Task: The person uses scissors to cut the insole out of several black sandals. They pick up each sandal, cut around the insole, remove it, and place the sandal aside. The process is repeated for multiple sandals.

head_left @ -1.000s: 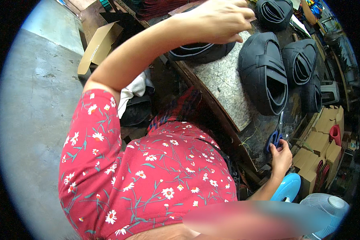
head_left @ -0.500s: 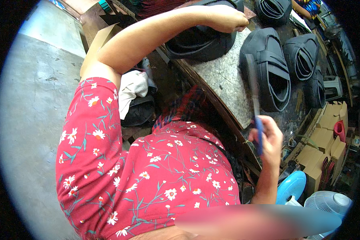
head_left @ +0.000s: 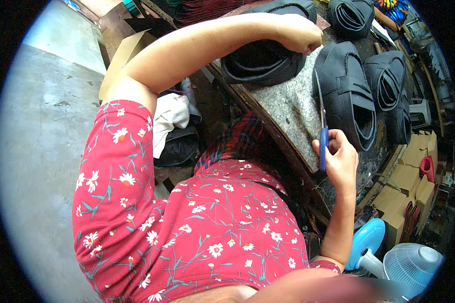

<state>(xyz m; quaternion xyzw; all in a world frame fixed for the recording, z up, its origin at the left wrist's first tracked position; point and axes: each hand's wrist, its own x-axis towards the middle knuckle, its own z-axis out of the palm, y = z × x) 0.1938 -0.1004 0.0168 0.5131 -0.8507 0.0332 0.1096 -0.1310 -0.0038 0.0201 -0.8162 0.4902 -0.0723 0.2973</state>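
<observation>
My right hand (head_left: 341,157) is closed around a pair of scissors (head_left: 323,144) with blue handles. Their long blades point away from me, beside a black slip-on shoe (head_left: 345,83) with a strap and braided trim. Farther off, my left hand (head_left: 304,35) is closed above the bench, between that shoe and another black shoe (head_left: 260,65). Its fingertips curl downward, and whatever they pinch is hidden. The left forearm covers part of the shoe beneath it.
A grey stone slab (head_left: 288,113) lies on the workbench. More black shoes (head_left: 385,76) stand at the right, with one (head_left: 351,17) at the far end. Cardboard boxes (head_left: 397,202), a blue round stool (head_left: 367,240) and a fan (head_left: 411,265) are at the lower right.
My right hand has moved slightly away from me with the scissors, now showing them sharply where they were blurred. The left hand has shifted slightly right and down in view.
</observation>
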